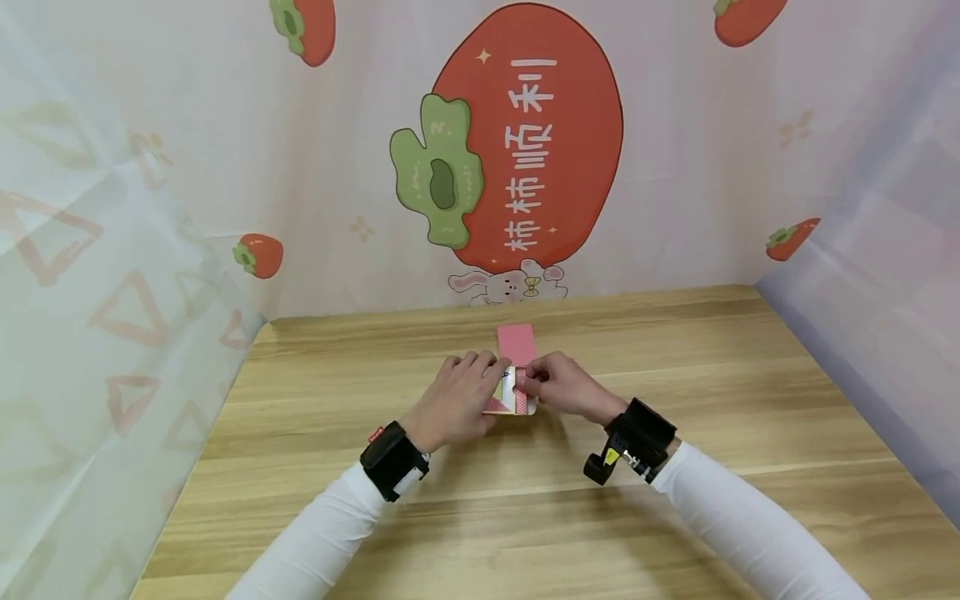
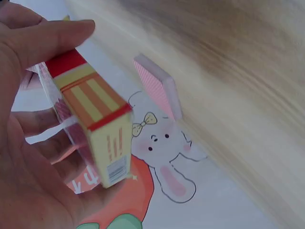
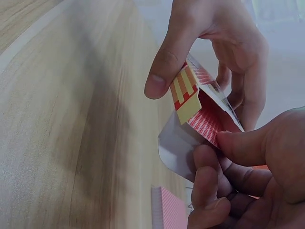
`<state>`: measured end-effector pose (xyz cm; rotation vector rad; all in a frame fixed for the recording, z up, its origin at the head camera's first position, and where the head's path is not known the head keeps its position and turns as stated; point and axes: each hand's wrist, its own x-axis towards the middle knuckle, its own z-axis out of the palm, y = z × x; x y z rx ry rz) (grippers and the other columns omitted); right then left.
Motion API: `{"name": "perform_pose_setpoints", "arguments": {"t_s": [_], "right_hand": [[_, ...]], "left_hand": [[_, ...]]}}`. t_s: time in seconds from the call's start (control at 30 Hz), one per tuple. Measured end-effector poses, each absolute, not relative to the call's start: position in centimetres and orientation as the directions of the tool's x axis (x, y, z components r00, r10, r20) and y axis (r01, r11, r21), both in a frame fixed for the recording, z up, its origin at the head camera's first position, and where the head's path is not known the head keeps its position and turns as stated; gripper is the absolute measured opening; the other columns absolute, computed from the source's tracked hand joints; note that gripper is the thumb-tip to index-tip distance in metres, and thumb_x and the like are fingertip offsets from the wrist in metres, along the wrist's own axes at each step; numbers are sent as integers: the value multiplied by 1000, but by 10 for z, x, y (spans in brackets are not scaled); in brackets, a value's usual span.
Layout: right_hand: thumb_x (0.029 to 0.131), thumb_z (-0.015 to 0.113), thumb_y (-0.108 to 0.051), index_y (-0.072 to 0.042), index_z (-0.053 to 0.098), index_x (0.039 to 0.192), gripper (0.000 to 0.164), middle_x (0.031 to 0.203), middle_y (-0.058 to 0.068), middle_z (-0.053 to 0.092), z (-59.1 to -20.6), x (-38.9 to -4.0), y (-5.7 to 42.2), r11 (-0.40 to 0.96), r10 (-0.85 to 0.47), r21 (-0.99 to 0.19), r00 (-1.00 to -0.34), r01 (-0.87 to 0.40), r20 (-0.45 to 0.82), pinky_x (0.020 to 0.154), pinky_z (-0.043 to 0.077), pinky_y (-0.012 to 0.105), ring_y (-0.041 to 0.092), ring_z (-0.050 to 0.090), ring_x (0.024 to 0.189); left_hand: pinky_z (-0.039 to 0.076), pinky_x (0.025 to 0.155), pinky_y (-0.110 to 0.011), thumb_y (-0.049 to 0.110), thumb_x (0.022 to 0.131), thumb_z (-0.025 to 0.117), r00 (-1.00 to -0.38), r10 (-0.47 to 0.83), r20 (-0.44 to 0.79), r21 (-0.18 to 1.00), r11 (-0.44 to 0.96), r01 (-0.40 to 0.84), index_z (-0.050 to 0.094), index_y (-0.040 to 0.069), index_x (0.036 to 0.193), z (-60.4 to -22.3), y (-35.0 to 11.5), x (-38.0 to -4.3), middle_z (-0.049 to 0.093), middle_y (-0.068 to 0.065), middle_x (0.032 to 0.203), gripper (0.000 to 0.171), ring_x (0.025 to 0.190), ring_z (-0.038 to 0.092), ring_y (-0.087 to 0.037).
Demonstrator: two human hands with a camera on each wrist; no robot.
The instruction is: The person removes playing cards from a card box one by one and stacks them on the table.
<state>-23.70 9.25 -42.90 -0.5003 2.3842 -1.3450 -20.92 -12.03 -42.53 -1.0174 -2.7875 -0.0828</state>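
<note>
My left hand (image 1: pixel 461 396) grips a small playing-card box (image 2: pixel 95 102) with a red, yellow and orange striped side and a barcode on one end. It is tilted, and its other end gapes in the right wrist view, with a pale flap (image 3: pixel 176 143) sticking out. At that end my right hand (image 3: pixel 257 181) pinches the box, thumb on the red-patterned edge and fingers curled underneath. Just beyond both hands a pink deck of cards (image 1: pixel 516 343) lies on the table, its sides pale.
The wood-grain table (image 1: pixel 675 350) ends at a back cloth (image 1: pixel 675 167) printed with persimmons and a rabbit. Hanging cloth also borders the left and right sides. A black wrist camera strap (image 1: pixel 395 461) sits on my left wrist, another (image 1: pixel 641 433) on my right.
</note>
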Motion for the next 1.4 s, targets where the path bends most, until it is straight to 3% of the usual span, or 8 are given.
{"name": "perform_pose_setpoints", "arguments": {"t_s": [0.33,0.67,0.77,0.87,1.0,1.1,1.23,1.4], "right_hand": [[100,63,-15,-4,68,85,18,77,5,60,-424,-234,94,533,-450,-832,-884,-156,-123,59,39,27,14,49,68],[99,66,-19,-3,68,84,23,77,6,61,-425,-234,100,534,-454,-829,-883,-164,-117,59,38,28,15,49,69],[97,69,-22,-4,69,87,20,79,5,62,-422,-234,103,563,-438,-807,-893,-180,-106,60,41,28,15,51,71],[92,76,-23,-4,69,100,22,88,6,65,-416,-233,105,608,-439,-747,-898,-269,-34,66,47,31,18,57,78],[79,89,-25,-5,64,121,52,113,7,65,-407,-231,106,640,-531,-604,-842,-474,98,86,52,41,24,60,104],[73,93,-30,-8,63,125,64,123,5,62,-404,-230,103,628,-627,-497,-768,-599,131,95,50,42,25,56,115],[73,93,-32,-12,64,120,58,115,0,60,-406,-230,99,605,-703,-409,-700,-683,130,89,52,35,20,55,105],[75,92,-27,-10,67,116,51,114,3,61,-407,-228,98,590,-740,-312,-653,-745,160,85,52,33,18,55,100]], "left_hand": [[49,90,-49,38,77,83,-784,608,126,-83,794,603,51,6,137,-420,-117,-207,59,-8,119,75,108,59,-28],[50,87,-53,32,72,86,-823,553,129,-59,833,550,58,6,129,-418,-114,-206,60,-8,112,68,103,60,-29],[49,88,-55,29,73,85,-829,542,136,-57,840,539,58,5,127,-418,-114,-206,60,-9,112,66,104,60,-31],[49,87,-56,29,73,84,-833,537,134,-52,843,535,58,4,128,-418,-115,-206,60,-10,113,65,105,60,-32],[49,87,-57,28,73,81,-836,532,135,-39,846,532,58,5,128,-417,-115,-206,60,-10,113,64,106,60,-33],[48,87,-57,29,74,80,-839,527,136,-34,849,527,58,5,128,-418,-116,-207,60,-10,113,63,106,59,-34],[48,88,-58,30,75,79,-839,527,135,-44,849,527,58,5,129,-418,-116,-207,60,-10,116,63,107,59,-34],[48,89,-58,31,76,79,-835,531,144,-44,846,531,57,6,129,-418,-115,-207,60,-10,117,63,108,59,-34]]}}
